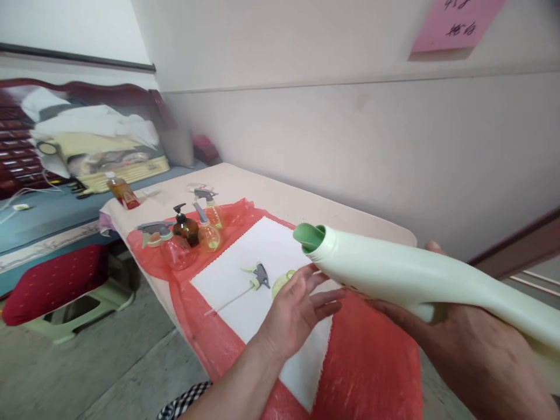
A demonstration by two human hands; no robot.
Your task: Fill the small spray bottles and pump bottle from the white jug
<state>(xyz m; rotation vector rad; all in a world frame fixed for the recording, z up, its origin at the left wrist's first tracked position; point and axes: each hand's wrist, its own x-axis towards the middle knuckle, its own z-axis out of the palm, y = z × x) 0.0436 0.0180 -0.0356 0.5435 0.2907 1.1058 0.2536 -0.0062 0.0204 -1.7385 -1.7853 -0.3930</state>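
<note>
My right hand (pixel 472 344) grips a large pale green bottle (pixel 415 274) from below, tilted so its green spout points left over the table. My left hand (pixel 297 309) lies open beneath the spout, fingers stretched over a white cloth (pixel 262 245), its fingertips near the bottle's neck. Just left of that hand a small yellow-green bottle (pixel 282 282) peeks out, and a detached spray head with a long tube (pixel 251 283) lies on the cloth.
A red plastic sheet (pixel 371 373) covers the beige table (pixel 306 198). Several small spray and pump bottles (pixel 192 230) stand at the far left end, with an orange drink bottle (pixel 122 191) beyond. A red-cushioned stool (pixel 52 286) stands on the floor to the left.
</note>
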